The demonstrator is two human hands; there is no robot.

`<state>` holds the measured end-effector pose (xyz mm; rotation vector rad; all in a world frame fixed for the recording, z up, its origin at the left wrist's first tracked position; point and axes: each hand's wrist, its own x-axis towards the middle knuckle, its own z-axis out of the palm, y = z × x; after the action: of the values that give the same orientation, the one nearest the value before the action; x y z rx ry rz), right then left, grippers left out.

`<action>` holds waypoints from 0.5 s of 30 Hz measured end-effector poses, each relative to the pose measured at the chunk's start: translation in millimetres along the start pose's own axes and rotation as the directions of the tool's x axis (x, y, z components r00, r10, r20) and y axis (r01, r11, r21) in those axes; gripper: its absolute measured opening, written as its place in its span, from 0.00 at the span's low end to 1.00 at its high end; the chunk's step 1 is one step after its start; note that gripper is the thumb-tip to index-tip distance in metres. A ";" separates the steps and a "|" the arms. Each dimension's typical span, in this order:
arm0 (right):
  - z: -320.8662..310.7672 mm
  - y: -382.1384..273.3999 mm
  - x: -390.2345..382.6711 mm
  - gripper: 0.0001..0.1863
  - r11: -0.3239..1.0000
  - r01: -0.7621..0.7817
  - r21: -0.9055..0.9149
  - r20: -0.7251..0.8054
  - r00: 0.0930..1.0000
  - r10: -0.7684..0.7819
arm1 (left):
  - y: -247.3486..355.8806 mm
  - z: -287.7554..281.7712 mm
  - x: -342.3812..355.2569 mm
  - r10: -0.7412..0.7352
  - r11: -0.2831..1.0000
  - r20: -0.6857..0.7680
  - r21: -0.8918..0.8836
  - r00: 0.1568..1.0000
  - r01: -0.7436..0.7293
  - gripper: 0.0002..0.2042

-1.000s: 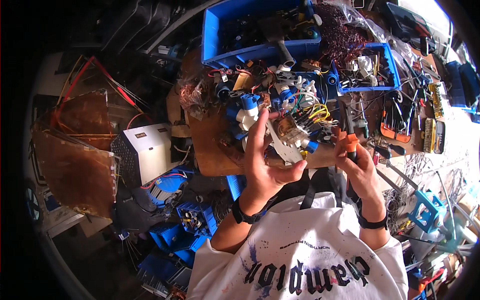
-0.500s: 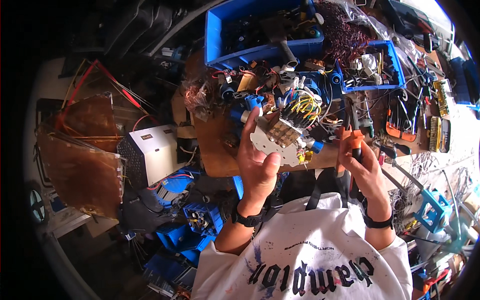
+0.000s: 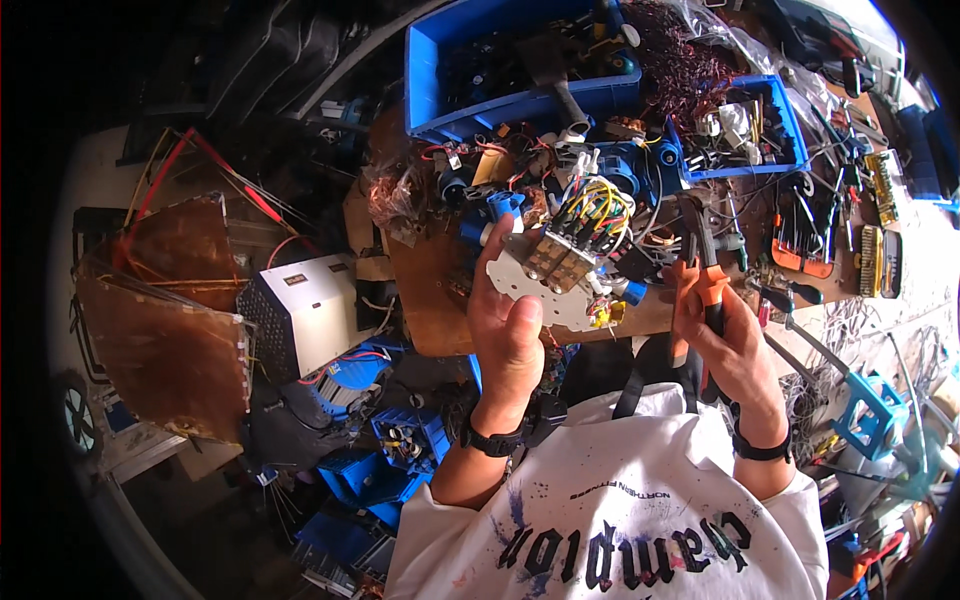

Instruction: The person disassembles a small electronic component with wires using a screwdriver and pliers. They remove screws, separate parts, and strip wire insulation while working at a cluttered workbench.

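My left hand (image 3: 508, 325) grips a pale perforated plate (image 3: 530, 297) that carries brass terminal blocks (image 3: 560, 262) and a bunch of coloured wires (image 3: 600, 210). The plate is tilted, with small yellow fittings at its right end. To the right, my right hand (image 3: 728, 338) is closed round orange and black handled pliers (image 3: 712, 292), their metal jaws pointing up toward the far side of the wooden bench (image 3: 440, 330). Blue and white connectors (image 3: 505, 204) and loose wires lie behind the plate.
Behind stand two blue bins (image 3: 430, 90) (image 3: 795, 145) of parts; right, hand tools, a brush (image 3: 870, 260), a turquoise tool (image 3: 870, 415). Left are a metal case (image 3: 305, 310) and brown panel (image 3: 160, 360). Small blue crates (image 3: 410, 445) sit below the bench.
My left hand has tilted the plate, bringing the terminal blocks and wires upright into clearer view, and moved slightly left. My right hand still holds the pliers, shifted slightly right.
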<state>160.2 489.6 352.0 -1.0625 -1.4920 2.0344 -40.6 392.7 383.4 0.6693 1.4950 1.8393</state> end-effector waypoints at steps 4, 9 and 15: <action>-1.2 -1.5 -0.9 0.05 1.000 -0.003 -0.019 0.001 1.000 0.003 | -2.0 -0.4 0.8 0.006 0.999 -0.059 0.040 0.998 -0.004 0.40; -3.4 -6.7 -4.0 0.05 0.997 -0.038 -0.061 0.043 0.998 0.041 | -2.9 -3.8 1.5 -0.025 1.000 -0.019 0.008 0.999 0.026 0.37; -1.9 -11.5 -4.9 0.09 0.986 -0.085 -0.146 0.033 0.995 0.091 | -3.5 -16.0 2.6 -0.220 0.969 -0.071 -0.131 0.973 0.210 0.35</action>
<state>163.4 491.3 364.1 -1.1700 -1.6613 2.0426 -53.5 384.9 376.5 0.3591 1.4338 1.7930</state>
